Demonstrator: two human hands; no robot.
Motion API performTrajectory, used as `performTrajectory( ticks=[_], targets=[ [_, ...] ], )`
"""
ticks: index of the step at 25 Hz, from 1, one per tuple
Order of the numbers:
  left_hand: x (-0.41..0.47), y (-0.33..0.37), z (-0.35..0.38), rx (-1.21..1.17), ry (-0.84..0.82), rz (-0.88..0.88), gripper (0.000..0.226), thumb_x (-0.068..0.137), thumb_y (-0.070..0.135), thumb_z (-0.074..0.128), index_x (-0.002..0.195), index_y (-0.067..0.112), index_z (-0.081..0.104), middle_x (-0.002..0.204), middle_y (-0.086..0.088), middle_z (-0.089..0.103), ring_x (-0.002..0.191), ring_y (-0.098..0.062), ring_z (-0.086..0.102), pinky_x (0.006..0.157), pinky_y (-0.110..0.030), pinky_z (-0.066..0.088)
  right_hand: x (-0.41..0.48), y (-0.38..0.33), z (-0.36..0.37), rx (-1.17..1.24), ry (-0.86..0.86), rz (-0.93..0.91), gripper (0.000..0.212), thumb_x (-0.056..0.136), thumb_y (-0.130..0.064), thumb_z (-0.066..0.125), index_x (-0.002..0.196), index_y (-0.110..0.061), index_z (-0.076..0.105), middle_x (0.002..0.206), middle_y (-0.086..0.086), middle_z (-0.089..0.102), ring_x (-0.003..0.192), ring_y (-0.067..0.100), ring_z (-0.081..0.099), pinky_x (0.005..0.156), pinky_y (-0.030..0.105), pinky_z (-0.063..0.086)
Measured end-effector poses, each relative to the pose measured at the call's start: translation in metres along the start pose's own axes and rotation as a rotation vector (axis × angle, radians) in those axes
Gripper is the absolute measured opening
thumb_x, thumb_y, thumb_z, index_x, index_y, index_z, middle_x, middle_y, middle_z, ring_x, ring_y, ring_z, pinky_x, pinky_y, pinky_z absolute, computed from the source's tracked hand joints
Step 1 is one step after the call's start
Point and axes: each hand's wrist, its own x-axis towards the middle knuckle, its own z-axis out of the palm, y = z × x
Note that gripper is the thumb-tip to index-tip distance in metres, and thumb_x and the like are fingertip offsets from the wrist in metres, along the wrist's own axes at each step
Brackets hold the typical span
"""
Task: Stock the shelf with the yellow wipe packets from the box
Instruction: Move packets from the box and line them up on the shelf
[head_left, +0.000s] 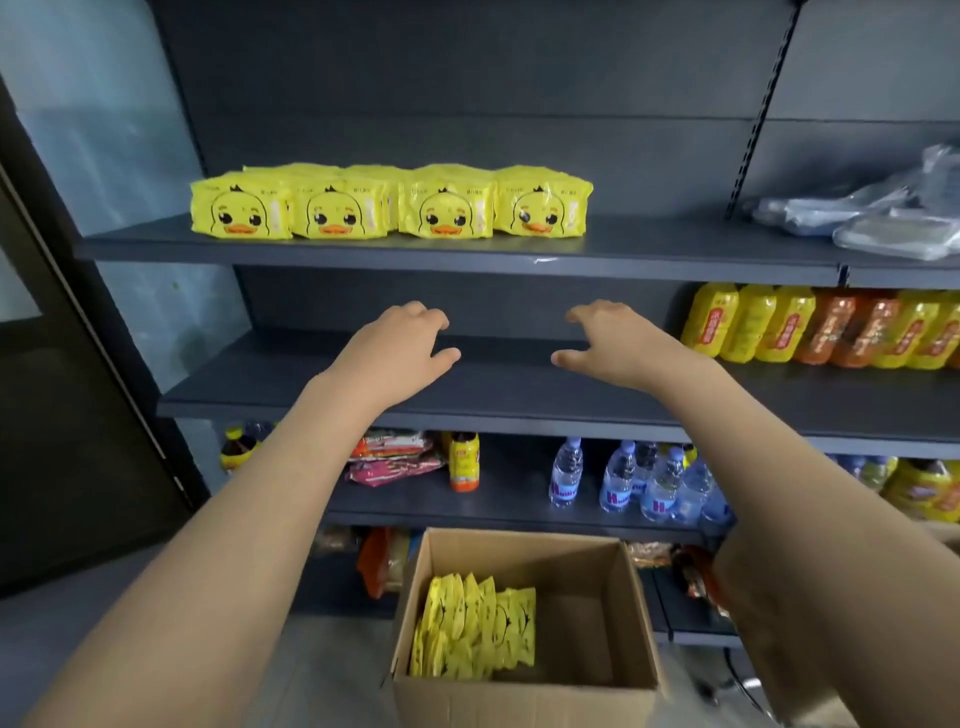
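Left hand (397, 345): raised in front of the middle shelf, palm down, fingers loosely curled and spread, holding nothing.
Right hand (618, 340): raised level with the left, fingers likewise relaxed and apart, holding nothing; the two hands are apart from each other.
Shelved packets (389, 202): yellow duck-face wipe packets stand upright in a row on the upper shelf (649, 249), toward its left end, touching side by side, more rows behind.
Box (524, 691): open cardboard carton on the floor below the hands.
Box packets (475, 626): remaining yellow packets stand on edge against the carton's left wall.
Middle shelf (519, 395): dark board behind the hands; yellow and orange bottles (821, 327) at its right.
Lower shelf: water bottles (644, 480) and snack packs (395, 457).
Upper right: clear plastic wrapping (883, 213).
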Motion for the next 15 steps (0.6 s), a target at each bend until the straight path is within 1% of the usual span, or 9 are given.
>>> performTrajectory(
  ticks=[5, 10, 13, 15],
  targets=[
    [-0.025, -0.037, 0.048, 0.011, -0.136, 0.033, 0.049, 0.094, 0.041, 0.045, 0.136, 0.016, 0.04, 0.135, -0.004, 0.044, 0.124, -0.023, 0.041, 0.093, -0.038, 0.041, -0.01, -0.022, 0.065, 0.042, -0.13, 0.092, 0.06, 0.09, -0.04, 0.056, 0.137, -0.006, 0.041, 0.137, 0.015, 0.044, 0.128, 0.029, 0.038, 0.103, 0.039, 0.037],
    [-0.046, -0.074, 0.109, 0.001, -0.213, 0.061, 0.046, 0.092, 0.041, 0.047, 0.131, 0.014, 0.047, 0.13, -0.005, 0.051, 0.119, -0.022, 0.048, 0.092, -0.036, 0.043, -0.021, -0.033, 0.152, 0.114, -0.247, 0.162, 0.052, 0.089, -0.039, 0.057, 0.127, -0.005, 0.049, 0.129, 0.016, 0.05, 0.12, 0.03, 0.045, 0.094, 0.036, 0.039],
    [-0.053, -0.089, 0.157, -0.046, -0.333, 0.039, 0.045, 0.094, 0.039, 0.046, 0.131, 0.014, 0.046, 0.132, -0.003, 0.05, 0.12, -0.021, 0.048, 0.091, -0.035, 0.042, -0.027, -0.03, 0.207, 0.145, -0.362, 0.203, 0.051, 0.09, -0.036, 0.056, 0.129, -0.004, 0.048, 0.132, 0.016, 0.049, 0.124, 0.03, 0.043, 0.1, 0.038, 0.04],
    [-0.056, -0.095, 0.195, -0.065, -0.412, 0.025, 0.043, 0.094, 0.038, 0.045, 0.129, 0.014, 0.047, 0.129, -0.002, 0.051, 0.118, -0.02, 0.048, 0.09, -0.034, 0.043, -0.029, -0.024, 0.244, 0.151, -0.415, 0.222, 0.048, 0.09, -0.033, 0.055, 0.128, -0.005, 0.049, 0.13, 0.015, 0.051, 0.122, 0.03, 0.045, 0.099, 0.037, 0.04]
  ],
)
